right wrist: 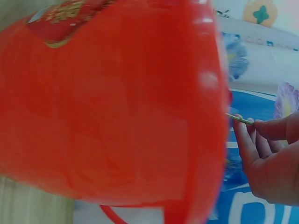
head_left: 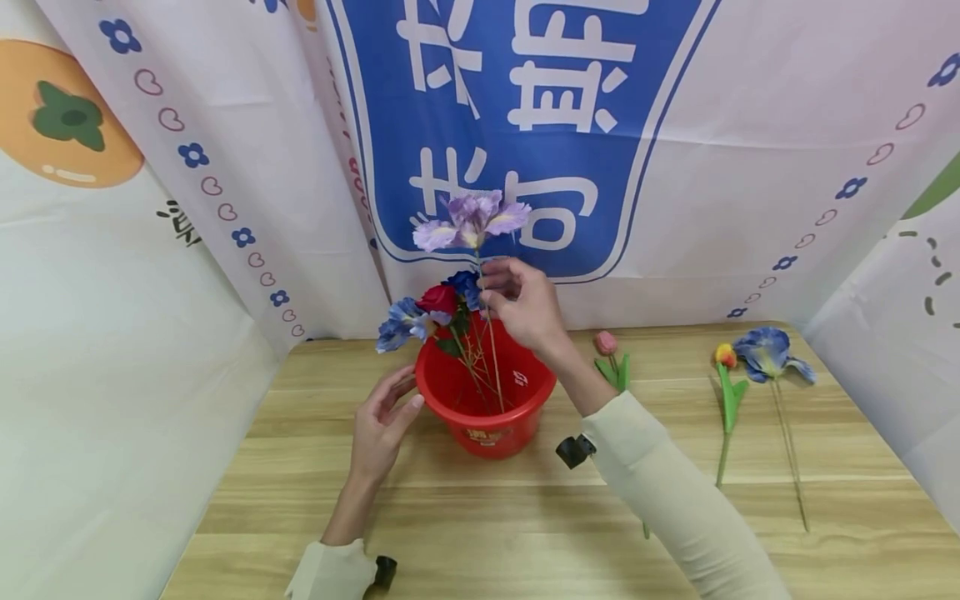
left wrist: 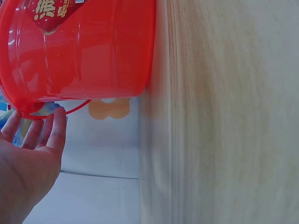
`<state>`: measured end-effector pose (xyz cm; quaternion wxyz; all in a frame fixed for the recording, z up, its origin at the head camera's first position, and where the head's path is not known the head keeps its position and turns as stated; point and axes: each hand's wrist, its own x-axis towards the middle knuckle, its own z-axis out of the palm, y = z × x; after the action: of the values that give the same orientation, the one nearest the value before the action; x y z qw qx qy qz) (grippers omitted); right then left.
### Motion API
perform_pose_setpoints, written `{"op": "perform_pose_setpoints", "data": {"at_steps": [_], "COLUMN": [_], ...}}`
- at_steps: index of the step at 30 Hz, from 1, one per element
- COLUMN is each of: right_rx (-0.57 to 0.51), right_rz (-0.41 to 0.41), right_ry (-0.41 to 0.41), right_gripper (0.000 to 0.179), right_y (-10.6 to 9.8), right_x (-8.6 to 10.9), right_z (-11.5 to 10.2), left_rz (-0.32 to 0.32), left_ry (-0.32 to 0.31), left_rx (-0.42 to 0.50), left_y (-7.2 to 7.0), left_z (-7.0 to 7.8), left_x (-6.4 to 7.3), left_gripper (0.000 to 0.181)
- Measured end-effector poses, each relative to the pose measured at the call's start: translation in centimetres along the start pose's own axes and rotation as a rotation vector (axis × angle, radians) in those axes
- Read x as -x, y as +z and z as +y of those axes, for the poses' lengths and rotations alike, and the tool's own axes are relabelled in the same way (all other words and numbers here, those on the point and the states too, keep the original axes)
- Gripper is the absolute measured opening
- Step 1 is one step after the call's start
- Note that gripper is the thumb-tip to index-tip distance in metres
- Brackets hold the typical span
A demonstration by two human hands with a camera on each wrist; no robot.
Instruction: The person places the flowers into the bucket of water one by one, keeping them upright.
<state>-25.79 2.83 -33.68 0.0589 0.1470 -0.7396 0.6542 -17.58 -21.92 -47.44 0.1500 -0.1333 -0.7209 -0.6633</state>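
Note:
My right hand [head_left: 525, 304] pinches the stem of a purple iris [head_left: 474, 221] between thumb and fingers. Its bloom rises above the hand, and the stem's lower end reaches down into a red bucket [head_left: 491, 437]. At the bucket's left rim is my left hand [head_left: 385, 425], its fingers extended and touching the rim in the left wrist view. Inside the bucket stand a blue iris [head_left: 405, 325], a red rose [head_left: 437, 300] and a dark blue flower [head_left: 467, 287], all leaning left or back. The right wrist view shows the pinched stem [right wrist: 240, 119] beside the bucket's rim.
On the wooden table [head_left: 292, 467], to the right, lie a pink tulip [head_left: 606, 343], an orange-yellow tulip [head_left: 725, 357] and another blue iris [head_left: 768, 354]. The right forearm covers part of the pink tulip's stem. A printed cloth [head_left: 697, 217] hangs behind the table.

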Motion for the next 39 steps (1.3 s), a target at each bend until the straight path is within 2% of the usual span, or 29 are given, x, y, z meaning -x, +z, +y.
{"op": "perform_pose_setpoints", "data": {"at_steps": [7,14,23,31,39], "right_rx": [0.147,0.233,0.376,0.394,0.377], "right_rz": [-0.046,-0.100,-0.124,-0.100,-0.094], "right_ry": [0.063,0.158,0.155,0.130,0.156], "right_gripper": [0.030,0.032,0.027,0.025,0.026], "right_y": [1.1,1.9,2.7,2.4,1.5], "right_x": [0.1,0.1,0.7,0.8,1.7], "right_z": [1.6,2.7,4.1,4.3,3.8], "left_rz": [0.002,0.001,0.011,0.009,0.008], "left_ry": [0.004,0.009,0.029,0.031,0.035], "left_rx": [0.002,0.000,0.028,0.028,0.026], "left_y": [0.0,0.0,0.2,0.2,0.2], "left_z": [0.1,0.0,-0.1,-0.2,-0.2], "left_x": [0.0,0.0,0.0,0.0,0.0], "left_gripper": [0.047,0.047,0.047,0.047,0.046]}}
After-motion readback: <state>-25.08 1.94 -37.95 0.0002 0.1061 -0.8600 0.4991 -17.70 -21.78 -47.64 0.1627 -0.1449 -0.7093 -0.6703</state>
